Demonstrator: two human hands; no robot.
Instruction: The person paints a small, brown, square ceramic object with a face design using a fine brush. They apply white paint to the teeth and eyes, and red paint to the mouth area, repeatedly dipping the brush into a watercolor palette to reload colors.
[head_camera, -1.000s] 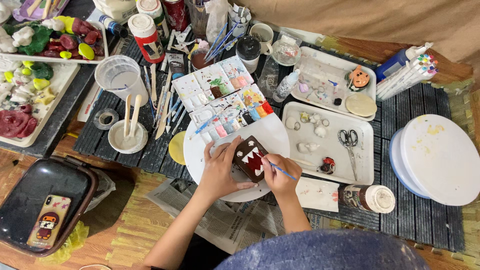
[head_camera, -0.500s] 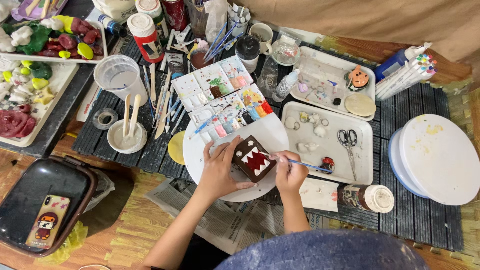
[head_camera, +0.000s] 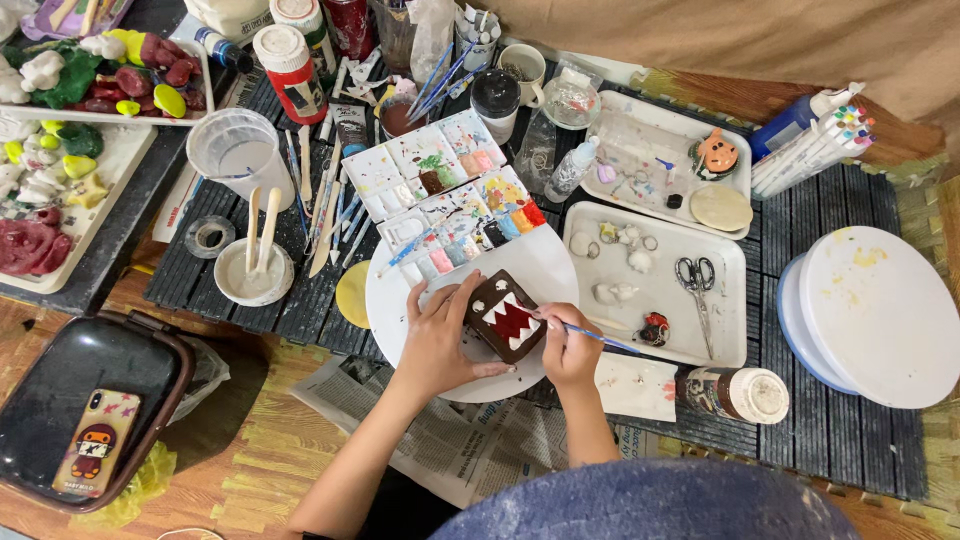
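A brown box-shaped clay figure (head_camera: 507, 316) with a red mouth and white teeth lies on a round white turntable (head_camera: 548, 262). My left hand (head_camera: 438, 338) holds the figure's left side, fingers spread along it. My right hand (head_camera: 570, 345) grips a thin blue-handled paintbrush (head_camera: 600, 338), its tip at the figure's right edge and its handle pointing right. A paint palette (head_camera: 447, 205) with many coloured wells sits just beyond the turntable.
White tray (head_camera: 725, 345) with scissors (head_camera: 696, 276) and small clay bits at right. Stack of white discs (head_camera: 870, 315) far right. A jar (head_camera: 738, 393) lies near the right hand. Water cup (head_camera: 237, 155), brushes and tools at left. Black bin with a phone (head_camera: 97, 443) lower left.
My right hand reached out to the tray on the right with the brush, then came back, so the brush tip is again at the figure. The left hand kept hold.
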